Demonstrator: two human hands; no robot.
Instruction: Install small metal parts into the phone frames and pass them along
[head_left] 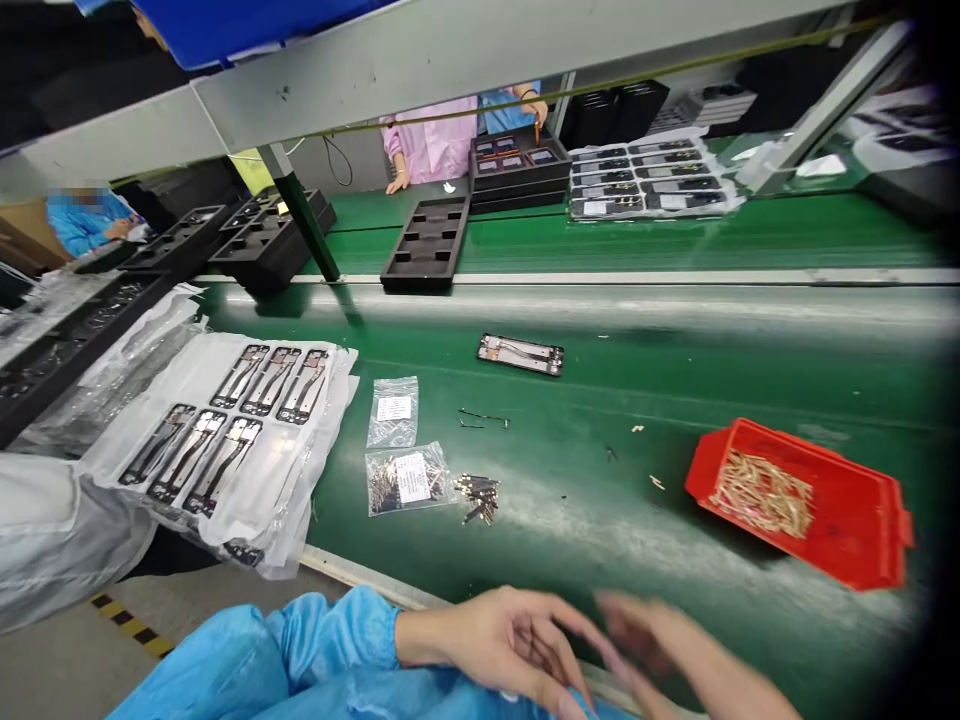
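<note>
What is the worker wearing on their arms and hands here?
The left arm wears a loose, bright blue sleeve of thin, crinkled fabric, gathered into an elastic cuff at the wrist. The left hand is bare, with no glove or ring showing. The right hand is blurred but looks bare too, and its forearm shows no sleeve in view.

Both hands are being held low at the near edge of the view, close together and overlapping at the fingers. The left hand (510, 640) is being held palm up, its fingers loosely curled, the forearm being covered by a blue sleeve gathered at the wrist. The right hand (652, 635) is being blurred by motion, its fingers spread; its forearm is being shown bare.
</note>
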